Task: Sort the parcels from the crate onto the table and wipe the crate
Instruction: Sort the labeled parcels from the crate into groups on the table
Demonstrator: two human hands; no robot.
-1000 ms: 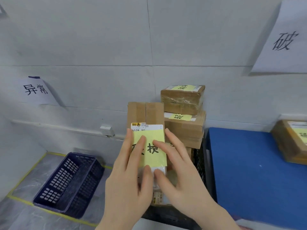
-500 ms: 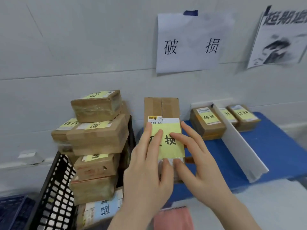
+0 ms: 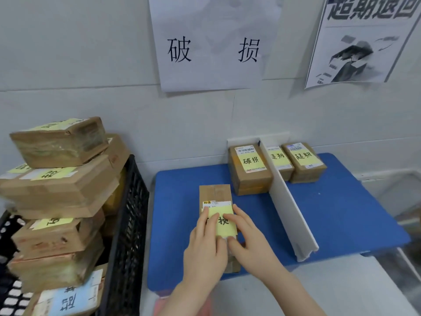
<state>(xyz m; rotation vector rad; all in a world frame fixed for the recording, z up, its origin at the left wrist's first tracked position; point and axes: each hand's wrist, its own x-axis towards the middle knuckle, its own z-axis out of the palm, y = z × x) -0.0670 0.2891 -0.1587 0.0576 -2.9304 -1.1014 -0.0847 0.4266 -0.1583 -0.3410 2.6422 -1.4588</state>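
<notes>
Lower centre of frame: a brown cardboard parcel (image 3: 215,194) lies lengthwise on the blue table top (image 3: 341,215), its near end close to the table's front edge. Whether it fully rests on the table cannot be told; its underside is hidden. The left hand (image 3: 205,254) and right hand (image 3: 249,244) both lie flat on top, not clenched. Straight fingers spread over its yellow label (image 3: 225,221), and the thumbs meet at the near end. The far half of the parcel sticks out bare beyond the fingertips.

Up and to the right, just apart, sits another parcel marked 破损 (image 3: 249,171), touching the white divider (image 3: 289,213). The divider runs diagonally from the wall to the front edge. Two labelled parcels (image 3: 301,161) sit on the divider's far side by the wall.

Bare blue shows left of the held parcel as far as the black crate (image 3: 127,224), and also between the parcel and the divider. The crate stands at the table's left edge, with a tall stack of parcels (image 3: 57,185) rising above its rim. On the wall above hangs a 破损 sign (image 3: 211,49).
</notes>
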